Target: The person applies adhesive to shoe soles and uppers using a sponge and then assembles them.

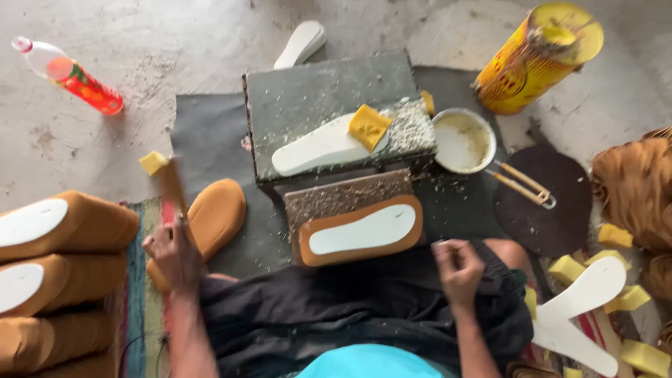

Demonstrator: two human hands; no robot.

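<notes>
The sole point(360, 231), a brown piece with a white insole stuck on top, lies flat on a small speckled board point(346, 192) right in front of the person's lap. The left hand point(171, 252) has its grip closed around a brown stick with a yellow sponge point(154, 162) on its tip, held up over a plain brown sole point(213, 213) on the dark mat point(203, 119). The right hand point(458, 266) rests near the lap with its grip curled shut; I cannot tell if it holds anything. It looks like the gluing step, with one sole done. The next move would call for dipping the sponge in the glue pan point(463, 141) and wiping it evenly. Another white insole point(322, 145) waits on the grey block point(315, 91)
</notes>
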